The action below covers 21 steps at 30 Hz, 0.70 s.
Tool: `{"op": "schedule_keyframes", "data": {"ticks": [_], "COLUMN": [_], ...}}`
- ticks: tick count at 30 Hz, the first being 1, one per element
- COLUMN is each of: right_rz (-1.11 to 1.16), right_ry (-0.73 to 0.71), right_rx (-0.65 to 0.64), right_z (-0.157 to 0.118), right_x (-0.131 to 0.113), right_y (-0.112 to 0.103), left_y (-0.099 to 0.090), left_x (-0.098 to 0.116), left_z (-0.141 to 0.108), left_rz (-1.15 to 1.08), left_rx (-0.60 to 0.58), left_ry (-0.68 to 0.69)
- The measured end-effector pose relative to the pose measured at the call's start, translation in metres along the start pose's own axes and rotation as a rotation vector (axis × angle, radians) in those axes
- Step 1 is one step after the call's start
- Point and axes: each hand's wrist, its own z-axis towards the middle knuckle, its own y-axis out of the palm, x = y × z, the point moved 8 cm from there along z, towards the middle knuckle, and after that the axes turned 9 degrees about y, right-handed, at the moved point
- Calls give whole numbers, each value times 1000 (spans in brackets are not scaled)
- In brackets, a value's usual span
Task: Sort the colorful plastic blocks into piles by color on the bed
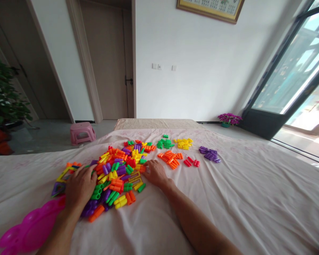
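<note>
A heap of colourful plastic tube-shaped building blocks (119, 170) lies on the cloth in front of me. My left hand (82, 182) rests on the heap's left side with its fingers stretched out, the tips partly hidden among the blocks. At the right edge of the heap, my right hand (155, 172) has its fingers bent around the end of an orange block (142, 169). Sorted by colour beyond it are small groups of green blocks (165, 143), yellow blocks (184, 143), orange blocks (170, 159), red blocks (191, 162) and purple blocks (210, 154).
A pink plastic tray (33, 226) lies near my left forearm. The pale cloth (244, 198) is wrinkled. On the floor stand a pink stool (83, 133), a leafy plant (5, 95) and a pot of purple flowers (229, 119).
</note>
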Motion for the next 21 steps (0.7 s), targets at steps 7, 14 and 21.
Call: {"op": "schedule_keyframes", "data": {"ticks": [7,14,21], "right_rz": [412,1017,1303], "right_ry": [-38,63,44], "right_rx": [99,3,-387], "right_z": [10,19,0], "right_x": [23,21,-34], "right_y": [2,15,35], "left_y": [-19,-37,-33], "left_x": [13,47,78], "left_z": [6,18,22], "left_rz": [-86,-407,-718], "left_rx": [127,246,67], "left_ry": [21,152,49]}}
